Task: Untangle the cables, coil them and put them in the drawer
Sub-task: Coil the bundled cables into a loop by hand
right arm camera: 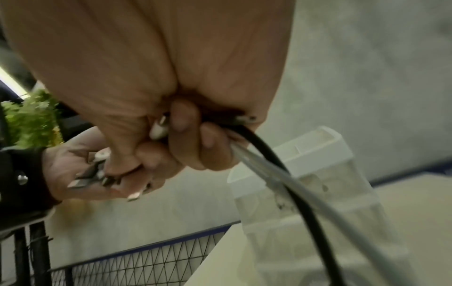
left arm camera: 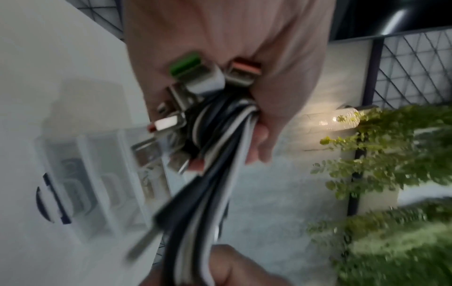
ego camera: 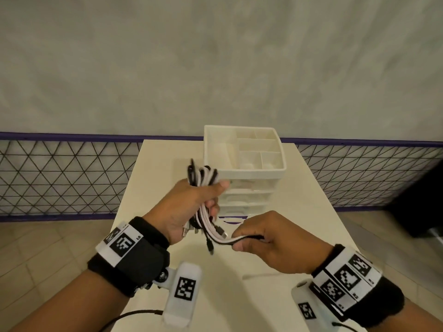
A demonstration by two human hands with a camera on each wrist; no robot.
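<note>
Head view, from left to right: a wire mesh fence (ego camera: 60, 178) is seen along the left edge of the frame, behind a pale table (ego camera: 299, 236) that fills the lower middle. Left of centre, the left hand (ego camera: 189, 207) is closed around a bundle of black and white cables (ego camera: 203, 176), whose folded loops stick out above the fist and whose strands run down through the palm (several metal plugs are seen hanging below it). From there the strands are drawn to the right into the right hand (ego camera: 261, 238), where they are pinched between thumb and curled fingers, just right of centre. Behind both hands, at mid-frame, a white drawer unit (ego camera: 247, 168) stands on the table, with an open compartment tray on top and drawers stacked beneath it; whether any drawer is pulled out cannot be told.

In the left wrist view, USB plugs (left arm camera: 195, 81) with green and orange inserts are seen crowded at the palm in the upper middle, and green foliage (left arm camera: 391, 164) is seen blurred at the right.

In the right wrist view, a black cable (right arm camera: 281, 174) is seen leaving the clenched fingers toward the lower right.
</note>
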